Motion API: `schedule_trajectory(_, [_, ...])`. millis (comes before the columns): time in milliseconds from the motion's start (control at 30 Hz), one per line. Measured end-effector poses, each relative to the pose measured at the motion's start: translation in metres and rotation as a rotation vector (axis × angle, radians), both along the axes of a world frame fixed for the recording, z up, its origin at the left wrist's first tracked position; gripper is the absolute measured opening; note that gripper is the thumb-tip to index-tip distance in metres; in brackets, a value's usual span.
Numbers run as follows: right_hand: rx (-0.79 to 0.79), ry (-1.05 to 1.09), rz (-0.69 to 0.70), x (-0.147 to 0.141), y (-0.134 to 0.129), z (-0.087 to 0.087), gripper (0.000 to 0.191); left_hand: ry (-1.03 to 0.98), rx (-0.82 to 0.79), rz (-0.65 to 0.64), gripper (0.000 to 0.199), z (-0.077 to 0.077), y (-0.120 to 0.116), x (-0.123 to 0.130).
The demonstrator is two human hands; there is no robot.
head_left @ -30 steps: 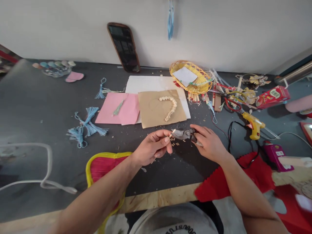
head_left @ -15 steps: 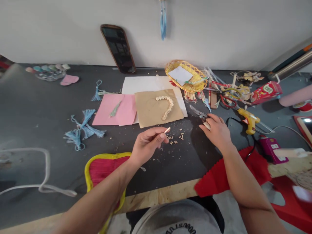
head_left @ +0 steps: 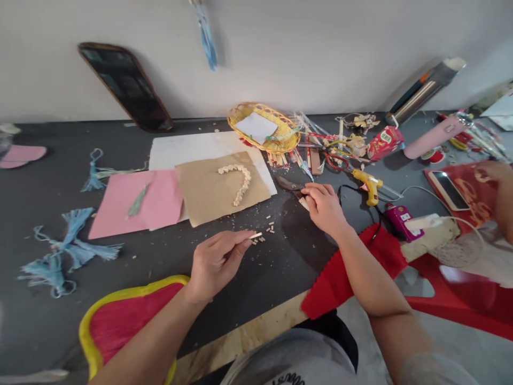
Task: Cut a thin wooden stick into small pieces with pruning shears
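Well, from the head view, the relation that counts is between a thin, cream-coloured wooden stick [head_left: 256,235] and a pair of dark metal cutters [head_left: 289,184]. The stick is in the left hand [head_left: 218,262], pinched between thumb and forefinger, its long axis pointing rightward and tilted slightly away from the person. The right hand [head_left: 326,209] has its fingers curled over the cutters' handles (whether the blades are parted, I can't make out from here). Those blades lie to the right of the stick and farther off, pointing left and away.

Short, pale cut pieces [head_left: 271,224] are scattered just beside the stick's free end. Between the two hands runs a stretch of dark grey surface [head_left: 256,291] speckled with pale crumbs. A sheet of brown paper [head_left: 200,192] edges it on the far side, the surface's pale wooden edge [head_left: 240,338] on the near one, and a red zigzag-edged cloth [head_left: 332,291] beneath the right forearm.
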State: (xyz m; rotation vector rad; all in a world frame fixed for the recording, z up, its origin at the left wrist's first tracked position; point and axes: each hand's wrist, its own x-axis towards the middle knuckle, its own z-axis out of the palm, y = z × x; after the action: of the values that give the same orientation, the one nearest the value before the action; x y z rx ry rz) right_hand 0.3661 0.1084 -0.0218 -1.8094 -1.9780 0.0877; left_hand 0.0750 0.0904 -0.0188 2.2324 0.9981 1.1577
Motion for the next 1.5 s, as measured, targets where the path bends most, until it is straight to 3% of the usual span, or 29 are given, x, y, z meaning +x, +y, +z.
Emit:
schedule_trajectory(300, [0.205,0.237,-0.069,0.019,0.008,0.003,0.027,0.025,0.006,-0.002,0.014,0.003,0.001,0.002])
schedule_trajectory(633, [0.175,0.262,0.048,0.000,0.003,0.000,0.019,0.010,-0.031,0.015,0.013,0.001,0.000,0.002])
schedule_trajectory(867, [0.170,0.342,0.186,-0.026,-0.011,0.008,0.019,0.061,0.068,0.008,0.013,0.000,0.001,0.004])
schedule_trajectory(1067, [-0.195,0.601,0.526,-0.057,-0.032,0.008,0.026,0.140,0.150,0.020,0.013,0.000,0.000,0.006])
schedule_trajectory(1333, [-0.709,0.982,0.488,-0.064,-0.036,0.007,0.035,0.131,0.195,-0.027,0.011,0.003,-0.002,0.009])
schedule_trajectory(1500, [-0.847,1.114,0.505,-0.068,-0.037,0.007,0.042,0.122,0.195,-0.050,0.011,0.004,-0.002,0.010])
